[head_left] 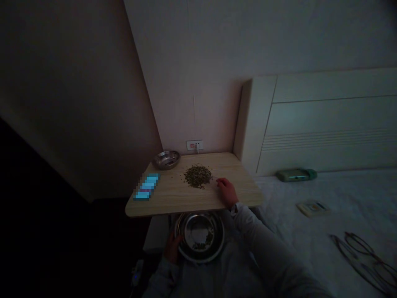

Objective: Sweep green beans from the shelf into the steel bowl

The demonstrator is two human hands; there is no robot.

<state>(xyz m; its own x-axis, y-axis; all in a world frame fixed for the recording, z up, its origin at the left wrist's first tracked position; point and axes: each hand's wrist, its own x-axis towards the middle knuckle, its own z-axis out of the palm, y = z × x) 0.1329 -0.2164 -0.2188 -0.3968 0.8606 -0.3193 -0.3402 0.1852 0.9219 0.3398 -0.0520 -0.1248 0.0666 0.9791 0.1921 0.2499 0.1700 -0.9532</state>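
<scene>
A heap of small dark green beans (197, 175) lies on a light wooden tabletop (173, 198). My right hand (227, 191) rests on the table just right of the heap, fingers curled together toward its edge; what they pinch is too small to make out. Below the table's front edge my left hand (172, 247) grips the left rim of a large steel bowl (214, 244), which holds a few beans at its bottom.
A smaller steel dish (167, 159) sits at the table's back left near a wall socket (194, 145). A lit phone (147, 186) lies on the left side. To the right is a bed (310, 231) with a green case (296, 174), a small device (313, 207) and cables (361, 252).
</scene>
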